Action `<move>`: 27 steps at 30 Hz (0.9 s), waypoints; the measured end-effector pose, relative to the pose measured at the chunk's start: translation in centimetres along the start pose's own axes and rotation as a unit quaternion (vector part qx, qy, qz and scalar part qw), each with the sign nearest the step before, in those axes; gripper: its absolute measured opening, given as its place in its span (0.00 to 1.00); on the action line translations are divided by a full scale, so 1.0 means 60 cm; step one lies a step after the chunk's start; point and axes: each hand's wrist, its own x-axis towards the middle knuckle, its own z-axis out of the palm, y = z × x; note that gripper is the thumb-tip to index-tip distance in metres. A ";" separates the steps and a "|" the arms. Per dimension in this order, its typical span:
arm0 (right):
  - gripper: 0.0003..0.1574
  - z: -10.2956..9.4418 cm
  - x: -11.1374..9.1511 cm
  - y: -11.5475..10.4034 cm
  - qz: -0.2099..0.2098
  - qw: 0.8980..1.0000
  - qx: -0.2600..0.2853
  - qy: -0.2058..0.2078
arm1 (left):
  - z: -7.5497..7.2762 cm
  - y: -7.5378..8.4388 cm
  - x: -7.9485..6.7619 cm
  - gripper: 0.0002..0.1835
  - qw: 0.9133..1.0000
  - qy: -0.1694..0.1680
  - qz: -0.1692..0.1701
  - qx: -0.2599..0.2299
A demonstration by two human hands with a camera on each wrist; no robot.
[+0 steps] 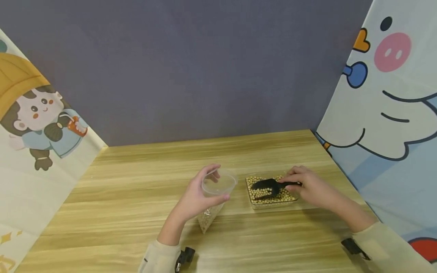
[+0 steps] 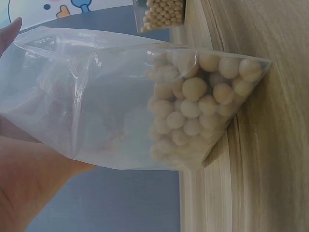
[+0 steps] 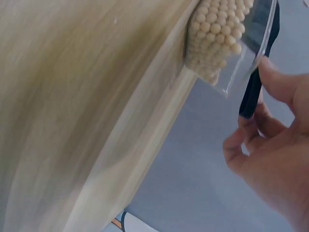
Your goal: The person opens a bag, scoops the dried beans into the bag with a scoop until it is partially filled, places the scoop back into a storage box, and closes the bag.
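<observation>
My left hand (image 1: pixel 195 194) holds a clear plastic bag (image 2: pixel 111 101) near its mouth, thumb on the near side and fingers on the far side. The mouth is spread into a round opening. Pale yellow beans (image 2: pixel 193 106), like soybeans, fill the pointed bottom of the bag, which is at the table surface. To the right, my right hand (image 1: pixel 308 186) grips the handle of a black scoop (image 1: pixel 275 185) between thumb and fingers. The scoop's head lies among the beans in a clear rectangular box (image 1: pixel 273 206). Beans partly hide the scoop's edges.
The wood-grain table (image 1: pixel 119 204) carries the bag and the box. A grey panel (image 1: pixel 205 76) stands along its back edge. Printed cartoon panels flank it on the left (image 1: pixel 68 167) and right (image 1: pixel 368 121). The box sits a short way right of the bag.
</observation>
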 end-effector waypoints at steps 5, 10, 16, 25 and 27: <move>0.18 0.001 0.005 -0.003 -0.008 1.000 -0.006 0.002 | 0.000 0.001 0.000 0.48 1.000 0.000 0.003 0.004; 0.19 0.002 0.007 -0.001 0.000 1.000 0.016 -0.011 | 0.001 0.002 0.000 0.48 1.000 -0.002 0.002 0.004; 0.18 0.009 0.006 0.011 0.023 0.999 0.047 -0.013 | 0.001 0.004 0.000 0.48 1.000 -0.002 -0.004 0.002; 0.18 0.013 -0.004 0.027 0.067 0.992 0.107 -0.019 | 0.000 0.007 0.000 0.48 1.000 -0.004 -0.007 0.004; 0.18 0.012 -0.005 0.027 0.069 0.991 0.111 -0.017 | 0.000 0.006 0.000 0.48 1.000 -0.005 -0.006 0.004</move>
